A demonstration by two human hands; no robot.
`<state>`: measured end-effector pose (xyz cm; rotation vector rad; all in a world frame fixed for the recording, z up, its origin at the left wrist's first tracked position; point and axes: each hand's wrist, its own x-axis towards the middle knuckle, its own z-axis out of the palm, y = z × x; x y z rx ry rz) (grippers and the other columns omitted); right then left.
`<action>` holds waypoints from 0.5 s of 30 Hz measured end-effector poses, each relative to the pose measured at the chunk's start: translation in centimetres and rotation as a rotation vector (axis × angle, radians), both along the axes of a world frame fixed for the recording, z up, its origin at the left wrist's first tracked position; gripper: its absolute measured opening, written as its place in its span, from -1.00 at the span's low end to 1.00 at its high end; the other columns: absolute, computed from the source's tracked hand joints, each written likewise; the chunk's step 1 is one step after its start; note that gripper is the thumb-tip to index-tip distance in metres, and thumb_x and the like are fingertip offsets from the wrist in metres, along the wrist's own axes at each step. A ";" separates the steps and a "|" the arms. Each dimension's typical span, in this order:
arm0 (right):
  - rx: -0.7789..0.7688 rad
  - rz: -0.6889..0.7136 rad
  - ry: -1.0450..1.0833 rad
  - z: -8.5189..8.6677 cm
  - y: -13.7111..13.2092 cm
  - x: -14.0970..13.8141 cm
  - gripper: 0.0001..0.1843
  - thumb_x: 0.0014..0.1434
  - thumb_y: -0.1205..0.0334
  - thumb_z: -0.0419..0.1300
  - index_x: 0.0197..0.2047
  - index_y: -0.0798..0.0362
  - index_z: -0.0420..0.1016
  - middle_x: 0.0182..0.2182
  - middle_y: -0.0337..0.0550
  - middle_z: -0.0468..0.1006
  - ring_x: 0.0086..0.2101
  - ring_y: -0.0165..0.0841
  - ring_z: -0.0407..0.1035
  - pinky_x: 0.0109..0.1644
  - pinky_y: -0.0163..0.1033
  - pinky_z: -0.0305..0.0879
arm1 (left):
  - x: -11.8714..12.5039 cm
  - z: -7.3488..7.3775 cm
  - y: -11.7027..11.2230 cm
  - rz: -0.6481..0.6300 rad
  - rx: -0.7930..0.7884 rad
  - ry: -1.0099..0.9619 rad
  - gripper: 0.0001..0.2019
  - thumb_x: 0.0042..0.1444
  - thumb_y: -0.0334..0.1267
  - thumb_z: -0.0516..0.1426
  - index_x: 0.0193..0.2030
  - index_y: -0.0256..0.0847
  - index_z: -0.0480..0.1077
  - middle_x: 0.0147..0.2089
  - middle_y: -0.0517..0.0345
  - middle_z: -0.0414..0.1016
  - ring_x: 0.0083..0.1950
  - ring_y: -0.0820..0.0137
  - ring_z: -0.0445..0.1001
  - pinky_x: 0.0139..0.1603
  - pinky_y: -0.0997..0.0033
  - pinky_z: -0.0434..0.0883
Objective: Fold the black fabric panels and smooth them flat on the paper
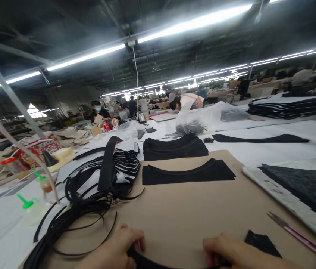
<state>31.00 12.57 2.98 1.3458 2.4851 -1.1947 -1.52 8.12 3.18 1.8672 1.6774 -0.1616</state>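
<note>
At the bottom of the view both my hands grip a curved black fabric piece (149,262) over the brown board (180,213). My left hand (121,243) has its fingers closed on the piece's left end. My right hand (227,249) pinches it farther right, and one black corner (262,242) shows beyond that wrist. The lower part of the piece falls outside the frame. Ahead lies a stack of curved black pieces (188,173), with another stack (174,148) behind it. A tangle of black strips (76,220) rests left of my left hand.
Pink-handled scissors (297,233) lie at the right, by a white slab (283,198) bearing dark grey fabric (309,186). Green-tipped bottles (30,209) stand at the left, near a slanting hose (15,138). Plastic bags (202,117) lie farther back; people work beyond them.
</note>
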 end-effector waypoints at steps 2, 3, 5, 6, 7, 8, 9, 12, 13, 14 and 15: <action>0.053 -0.012 0.036 0.7 3.3 0.6 -0.73 -0.03 0.37 0.11 -0.22 -0.02 0.48 -0.19 -0.18 0.52 -0.15 -0.25 0.40 -0.13 -0.25 0.24 | 0.3 1.1 3.0 -0.014 0.081 -0.009 -0.64 -0.15 -0.35 0.22 -0.14 0.01 0.46 -0.15 0.32 0.47 0.03 0.29 0.35 0.03 0.35 0.29; 0.108 0.006 0.052 0.9 5.1 0.9 -0.76 -0.01 0.37 0.11 -0.23 0.00 0.47 -0.21 -0.18 0.52 -0.17 -0.26 0.39 -0.13 -0.25 0.23 | 0.5 1.5 4.9 -0.034 0.123 0.002 -0.66 -0.14 -0.35 0.23 -0.16 0.00 0.47 -0.15 0.31 0.47 0.03 0.28 0.36 0.00 0.36 0.30; 0.267 0.055 0.053 1.1 9.0 1.4 -0.82 0.01 0.36 0.11 -0.27 0.03 0.45 -0.28 -0.19 0.53 -0.22 -0.28 0.40 -0.18 -0.27 0.23 | 0.8 2.0 8.8 -0.068 0.191 0.033 -0.71 -0.10 -0.37 0.24 -0.17 -0.05 0.48 -0.17 0.29 0.48 -0.01 0.29 0.38 0.05 0.30 0.29; 0.351 0.068 0.047 1.1 10.9 1.7 -0.84 0.03 0.36 0.10 -0.28 0.03 0.45 -0.30 -0.20 0.53 -0.24 -0.29 0.40 -0.20 -0.28 0.22 | 1.0 2.2 10.9 -0.083 0.221 0.042 -0.73 -0.06 -0.38 0.24 -0.16 -0.08 0.47 -0.17 0.27 0.48 -0.02 0.30 0.40 0.08 0.25 0.28; 0.428 0.070 0.037 1.1 12.8 1.8 -0.84 0.04 0.36 0.10 -0.29 0.02 0.45 -0.31 -0.20 0.54 -0.25 -0.29 0.41 -0.22 -0.29 0.21 | 1.1 2.3 13.0 -0.095 0.254 0.055 -0.76 0.00 -0.37 0.23 -0.14 -0.12 0.46 -0.15 0.25 0.48 -0.02 0.31 0.41 0.12 0.19 0.28; 0.480 0.065 0.029 1.0 14.6 1.9 -0.84 0.05 0.36 0.10 -0.28 0.02 0.45 -0.32 -0.20 0.55 -0.26 -0.29 0.41 -0.22 -0.29 0.21 | 1.3 2.3 14.9 -0.107 0.279 0.070 -0.79 0.06 -0.33 0.22 -0.12 -0.16 0.45 -0.11 0.20 0.48 0.00 0.30 0.41 0.13 0.13 0.28; 0.516 0.056 0.021 0.9 16.3 1.9 -0.84 0.06 0.36 0.10 -0.28 0.01 0.45 -0.32 -0.19 0.55 -0.26 -0.28 0.42 -0.22 -0.28 0.21 | 1.4 2.2 16.8 -0.111 0.304 0.089 -0.80 0.13 -0.26 0.21 -0.10 -0.20 0.43 -0.07 0.14 0.47 0.02 0.28 0.41 0.14 0.07 0.30; 0.573 0.031 0.003 0.2 20.5 1.6 -0.83 0.05 0.38 0.11 -0.27 0.03 0.45 -0.30 -0.15 0.55 -0.25 -0.25 0.42 -0.19 -0.25 0.22 | 1.4 1.6 21.4 -0.086 0.379 0.150 -0.71 0.22 -0.11 0.15 -0.02 -0.25 0.38 0.04 0.03 0.42 0.05 0.24 0.41 0.09 0.02 0.37; 0.591 0.024 -0.002 -0.1 21.7 1.4 -0.83 0.06 0.39 0.11 -0.27 0.04 0.46 -0.30 -0.13 0.55 -0.25 -0.24 0.42 -0.19 -0.25 0.22 | 1.4 1.3 22.6 -0.072 0.410 0.165 -0.69 0.23 -0.10 0.14 0.01 -0.25 0.37 0.06 0.02 0.40 0.05 0.24 0.41 0.08 0.02 0.38; 0.607 0.017 -0.006 -0.4 22.6 1.3 -0.83 0.07 0.39 0.10 -0.27 0.05 0.46 -0.30 -0.12 0.55 -0.25 -0.24 0.42 -0.19 -0.24 0.22 | 1.4 0.9 23.5 -0.058 0.445 0.175 -0.68 0.23 -0.10 0.14 0.03 -0.24 0.37 0.07 0.02 0.40 0.06 0.23 0.41 0.08 0.02 0.38; 0.620 0.013 -0.008 -0.8 23.5 1.1 -0.84 0.08 0.38 0.09 -0.27 0.05 0.45 -0.30 -0.11 0.55 -0.25 -0.24 0.42 -0.19 -0.24 0.22 | 1.4 0.4 24.2 -0.042 0.487 0.180 -0.67 0.23 -0.10 0.14 0.04 -0.23 0.36 0.09 0.01 0.38 0.08 0.22 0.39 0.10 0.00 0.36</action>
